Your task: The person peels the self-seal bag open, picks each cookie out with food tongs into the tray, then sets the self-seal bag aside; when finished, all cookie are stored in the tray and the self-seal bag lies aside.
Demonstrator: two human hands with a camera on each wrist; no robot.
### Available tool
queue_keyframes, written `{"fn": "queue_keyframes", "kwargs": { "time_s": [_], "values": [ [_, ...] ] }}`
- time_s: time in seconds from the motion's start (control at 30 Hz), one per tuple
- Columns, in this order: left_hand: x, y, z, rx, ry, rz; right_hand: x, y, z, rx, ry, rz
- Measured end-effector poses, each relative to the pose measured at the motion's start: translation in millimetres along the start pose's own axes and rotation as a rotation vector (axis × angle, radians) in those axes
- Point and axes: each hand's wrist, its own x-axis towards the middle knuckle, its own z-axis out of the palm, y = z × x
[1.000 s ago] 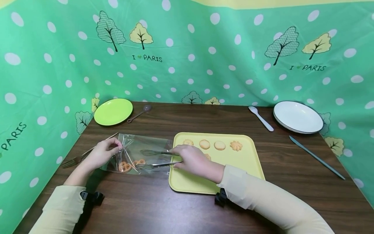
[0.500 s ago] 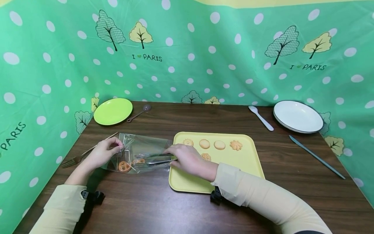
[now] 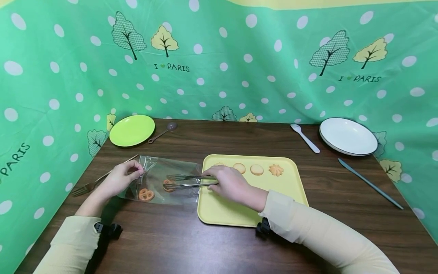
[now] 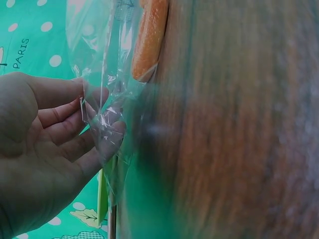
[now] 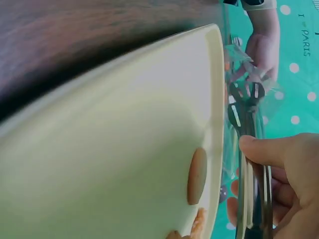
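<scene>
My left hand (image 3: pixel 121 178) pinches the closed left end of a clear plastic bag (image 3: pixel 184 167) lying on the table. The bag's film (image 4: pixel 112 122) shows between thumb and fingers in the left wrist view. One pretzel-shaped cookie (image 3: pixel 146 195) lies in the bag near that hand. My right hand (image 3: pixel 232 184) holds metal tongs (image 5: pixel 247 124), whose tips reach inside the bag. A second pretzel-shaped cookie (image 3: pixel 168 185) is at the tips; whether they clamp it I cannot tell. Under my right hand is a yellow tray (image 3: pixel 222 215) with round cookies (image 3: pixel 256 169) and a flower-shaped cookie (image 3: pixel 275 170).
A green plate (image 3: pixel 132 130) and brown spoon (image 3: pixel 163 132) are at the back left. A fork (image 3: pixel 83 188) lies by my left wrist. Off to the right are a white spoon-like utensil (image 3: pixel 305 138), a white dish (image 3: pixel 349 136) and a blue-grey knife (image 3: pixel 371 183).
My right hand moved slightly left with the tongs, then back right. The tong tips came closer together, and the second pretzel-shaped cookie shifted right inside the bag. My left hand stays put.
</scene>
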Motion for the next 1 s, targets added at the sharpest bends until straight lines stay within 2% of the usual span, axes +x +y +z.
{"fn": "queue_keyframes", "kwargs": {
  "time_s": [0.17, 0.47, 0.7, 0.83, 1.0],
  "values": [
    [-0.7, 0.0, -0.1, 0.0, 0.003, -0.002, 0, 2, 0.9, -0.001, -0.023, -0.005],
    [-0.7, 0.2, 0.0, -0.005, 0.001, -0.015, -4, -4, 1.3, -0.051, 0.02, 0.051],
    [-0.4, 1.2, -0.5, 0.007, 0.012, 0.002, -7, -6, -2.9, 0.055, -0.036, 0.003],
    [-1.0, 2.7, -0.3, -0.007, 0.011, 0.003, 2, 0, -6.1, 0.047, -0.054, 0.001],
    [-0.7, 2.5, 1.0, -0.015, 0.006, 0.002, 17, 8, -8.9, 0.036, -0.14, -0.02]
  ]
}}
